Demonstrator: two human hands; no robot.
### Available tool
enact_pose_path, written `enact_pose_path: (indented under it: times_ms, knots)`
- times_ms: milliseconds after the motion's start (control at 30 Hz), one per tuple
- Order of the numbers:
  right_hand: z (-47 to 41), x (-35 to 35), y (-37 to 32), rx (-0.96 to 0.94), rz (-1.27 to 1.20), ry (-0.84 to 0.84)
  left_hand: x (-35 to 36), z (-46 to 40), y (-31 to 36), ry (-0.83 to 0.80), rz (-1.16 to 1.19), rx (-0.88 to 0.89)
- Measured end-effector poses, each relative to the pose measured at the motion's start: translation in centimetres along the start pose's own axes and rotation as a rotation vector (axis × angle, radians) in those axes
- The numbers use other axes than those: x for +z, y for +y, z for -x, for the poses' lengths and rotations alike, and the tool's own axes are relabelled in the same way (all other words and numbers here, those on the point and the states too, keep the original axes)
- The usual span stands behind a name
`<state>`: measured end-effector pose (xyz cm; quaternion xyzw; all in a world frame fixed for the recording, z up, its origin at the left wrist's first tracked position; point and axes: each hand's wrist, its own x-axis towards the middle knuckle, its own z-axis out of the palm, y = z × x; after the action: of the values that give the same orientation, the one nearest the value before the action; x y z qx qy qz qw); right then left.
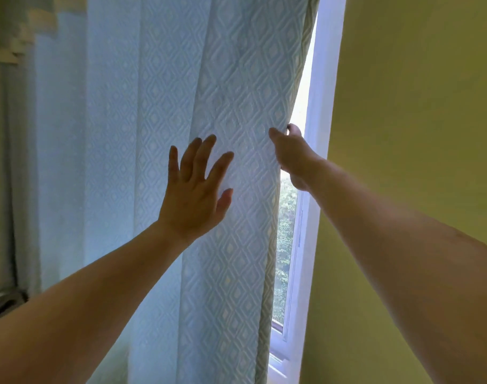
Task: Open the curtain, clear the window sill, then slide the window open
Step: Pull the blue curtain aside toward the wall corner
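Pinching the right edge of the pale blue diamond-patterned curtain [231,87], my right hand [291,151] curls thumb and fingers around the fabric beside the white window frame [320,106]. My left hand [194,198] lies flat against the curtain just to the left, fingers spread and straight. A narrow gap shows window glass [285,245] with green foliage outside. Yellow wall [403,106] fills the right.

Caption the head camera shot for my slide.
Right hand grips the curtain edge; left hand presses it flat.
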<state>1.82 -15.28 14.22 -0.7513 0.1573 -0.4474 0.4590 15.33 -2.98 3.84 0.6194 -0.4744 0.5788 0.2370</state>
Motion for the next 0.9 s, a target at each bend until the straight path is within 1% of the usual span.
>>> enact_pose_path:
  times_ms: [67,233,300,467,600,667,800,900]
  knots:
    - [-1.2,0.3,0.1,-0.007,-0.033,-0.015,0.3,-0.7,-0.3,0.001,0.032,-0.132]
    - [-4.6,1.7,0.3,-0.051,-0.113,-0.070,0.9,-3.2,-1.5,-0.003,0.045,-0.322]
    - [-5.6,2.7,0.6,-0.061,-0.148,-0.070,1.1,-4.0,-2.0,-0.013,0.052,-0.354]
    - [-8.2,6.7,1.7,-0.108,-0.258,-0.060,2.1,-5.0,-5.3,-0.003,-0.053,-0.372]
    - [-10.9,9.6,3.1,-0.119,-0.272,-0.055,4.1,-5.2,-7.9,0.051,0.057,-0.438]
    - [-12.4,11.0,4.0,-0.104,-0.289,-0.057,5.5,-5.3,-9.6,0.085,0.121,-0.521]
    - [-15.2,13.7,5.0,-0.056,-0.367,-0.109,8.5,-5.7,-13.3,0.085,0.096,-0.589]
    - [-17.6,16.1,5.2,-0.039,-0.390,-0.117,10.6,-6.0,-16.0,0.108,0.191,-0.680]
